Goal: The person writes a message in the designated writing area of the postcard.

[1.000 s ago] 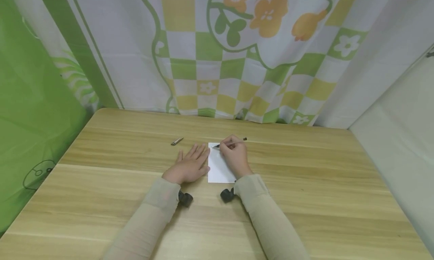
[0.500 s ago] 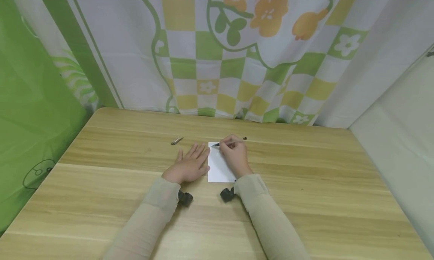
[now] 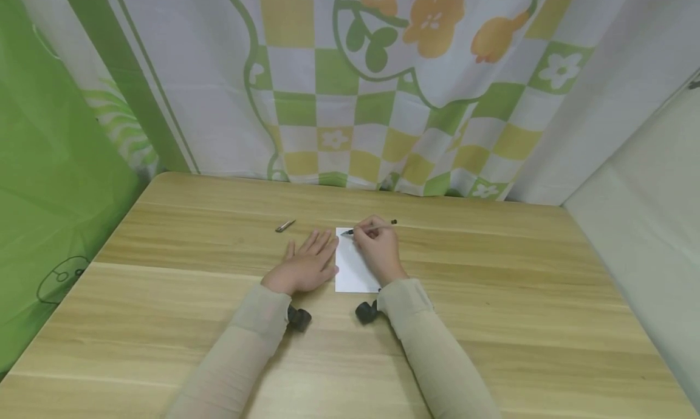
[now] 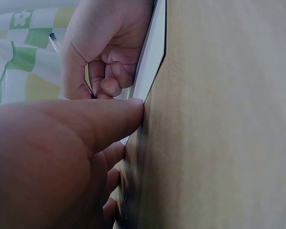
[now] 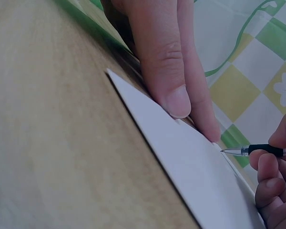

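A white sheet of paper lies on the wooden table between both hands. My right hand pinches a pen with a dark grip. In the right wrist view the pen's tip is close over the far part of the paper. Flat on the table, my left hand has its fingers spread, with the thumb and index fingertip at the paper's left edge. Beyond the left fingers lies a small pen cap.
The wooden table reaches back to a checked, flowered curtain. Green cloth hangs at the left, and a pale wall stands at the right. Black wrist cameras sit under both sleeves.
The pen tip has shifted very slightly near the top of the paper. Otherwise both hands keep their places; the whole view has drifted up a little.
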The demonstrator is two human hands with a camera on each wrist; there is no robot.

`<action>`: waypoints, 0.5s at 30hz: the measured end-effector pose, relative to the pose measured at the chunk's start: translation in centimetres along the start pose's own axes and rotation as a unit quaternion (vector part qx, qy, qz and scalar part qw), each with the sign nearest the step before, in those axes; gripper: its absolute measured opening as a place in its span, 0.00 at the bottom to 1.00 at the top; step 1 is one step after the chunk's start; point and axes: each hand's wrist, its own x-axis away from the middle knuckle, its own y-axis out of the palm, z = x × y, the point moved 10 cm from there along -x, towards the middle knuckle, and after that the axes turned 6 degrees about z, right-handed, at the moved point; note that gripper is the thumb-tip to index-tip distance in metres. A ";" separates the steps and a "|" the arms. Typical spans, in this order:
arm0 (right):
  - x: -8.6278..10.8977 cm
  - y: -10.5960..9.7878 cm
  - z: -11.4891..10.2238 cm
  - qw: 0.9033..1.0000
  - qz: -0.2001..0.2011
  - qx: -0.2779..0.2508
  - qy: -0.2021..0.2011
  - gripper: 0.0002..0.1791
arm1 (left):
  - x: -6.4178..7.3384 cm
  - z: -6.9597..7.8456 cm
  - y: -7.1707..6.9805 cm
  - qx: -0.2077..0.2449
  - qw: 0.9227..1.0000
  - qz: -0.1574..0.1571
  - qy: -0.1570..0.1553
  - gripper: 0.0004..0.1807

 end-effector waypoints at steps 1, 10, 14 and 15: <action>0.0 0.0 0.0 1.000 -0.001 -0.001 0.000 0.03 | -0.1 -0.1 0.0 -0.001 1.000 0.001 0.000 0.38; -0.1 0.0 0.1 1.000 0.001 -0.016 0.003 0.04 | -0.8 -1.0 0.8 -0.012 1.000 -0.007 -0.009 0.38; -0.1 0.0 0.0 1.000 0.002 -0.020 0.000 0.04 | -0.6 -0.7 0.6 -0.008 1.000 -0.007 -0.008 0.38; -0.1 -0.1 0.0 1.000 0.002 -0.021 -0.001 0.04 | -0.5 -0.6 0.6 -0.009 1.000 -0.008 -0.009 0.38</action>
